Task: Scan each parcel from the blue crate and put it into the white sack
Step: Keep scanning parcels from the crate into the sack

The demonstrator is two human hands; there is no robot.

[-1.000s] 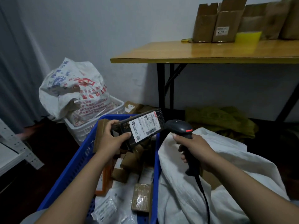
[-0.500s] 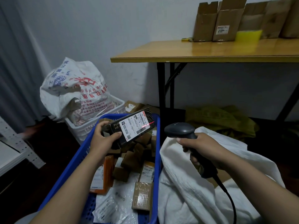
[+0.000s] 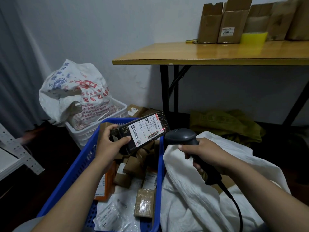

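Closest in, the blue crate (image 3: 78, 166) sits on the left with a pile of small boxes and bubble mailers in it. The white sack (image 3: 192, 195) is bunched up against its right wall.

Above the crate, the left hand (image 3: 108, 145) grips one end of a black box (image 3: 123, 131), fingers over the top edge and thumb underneath. The label (image 3: 147, 131) faces the camera. The right hand (image 3: 207, 154) is clenched round the handle of the scanner (image 3: 181, 136), and the scanner's head sits just beside the box's right end.

Looks mid-scan to me. The red spot (image 3: 161, 130) lands near the top right of the barcode, not square across it. I'd tip the box a touch or back the scanner off so the beam covers all the bars, and keep that thumb off the label. After that the sack is right there, so it's a short drop.

Stuff I can't make out:
- The sack's opening isn't obvious, it's just folds.
- The trigger finger is tucked under the scanner head, so no idea if it's pressed.
- The cable (image 3: 234, 205) runs out the bottom of the shot.
- Further back, the printed bag (image 3: 73, 91) hides whatever's in the white basket (image 3: 95, 131).
- The cardboard boxes (image 3: 229, 22) on the table (image 3: 209, 54) are cut off at the top.
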